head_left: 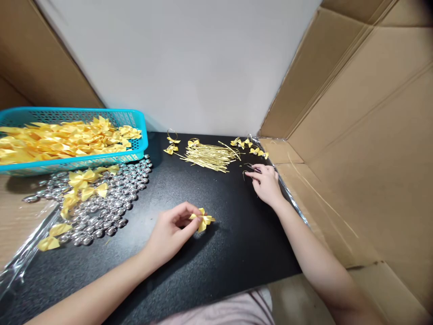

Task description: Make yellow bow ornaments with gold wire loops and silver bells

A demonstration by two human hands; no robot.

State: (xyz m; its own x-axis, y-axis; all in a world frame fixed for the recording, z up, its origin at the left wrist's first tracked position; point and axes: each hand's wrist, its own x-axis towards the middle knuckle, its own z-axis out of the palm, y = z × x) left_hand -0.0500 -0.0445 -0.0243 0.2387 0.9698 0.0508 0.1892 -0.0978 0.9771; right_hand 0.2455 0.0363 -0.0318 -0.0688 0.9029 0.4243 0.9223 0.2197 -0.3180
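Note:
My left hand is closed in a pinch on a yellow ribbon bow, just above the black tabletop. Over at the table's right edge, my right hand has its fingers around a thin dark tool with fine bent tips, which looks like tweezers. The fingers partly hide it. Just beyond that hand lie several finished-looking bows with silvery beads and wire loops. A pile of gold wire ties lies at the back middle.
At the left, a turquoise basket holds many yellow bows. Silver beads spread in front of it, with several loose bows on top. More looped bows lie at the back. Cardboard walls and a white panel enclose the table.

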